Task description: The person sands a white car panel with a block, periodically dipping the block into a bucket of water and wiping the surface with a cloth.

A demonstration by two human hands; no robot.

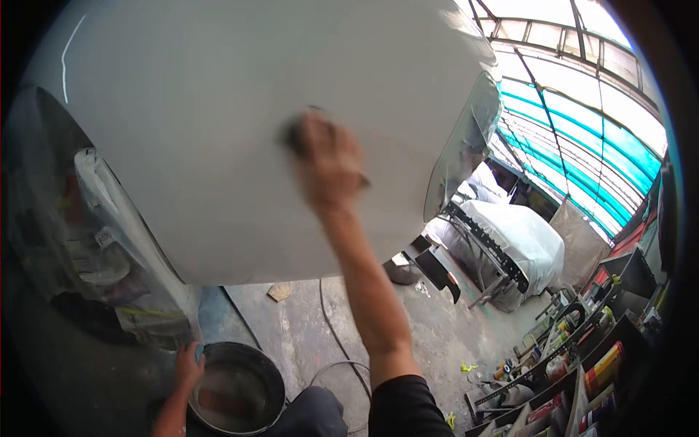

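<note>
A large light grey car panel [218,182] fills the upper middle of the view. My right hand [331,164] is pressed to its surface, fingers wrapped round a dark block [295,137]; both are blurred by motion. Low on the left, my left hand [189,364] is closed on a small blue item [199,354], at the rim of a black bucket [279,379]. The bucket holds murky liquid with a brownish shape in it. Beside the panel's left edge is a wheel arch area covered in clear plastic sheet [120,226].
A hose [331,328] lies on the concrete floor [291,320]. Shelves with cans and bottles [604,368] stand at the lower right. Farther back are a black metal frame [484,244] and a plastic-covered car part [520,244].
</note>
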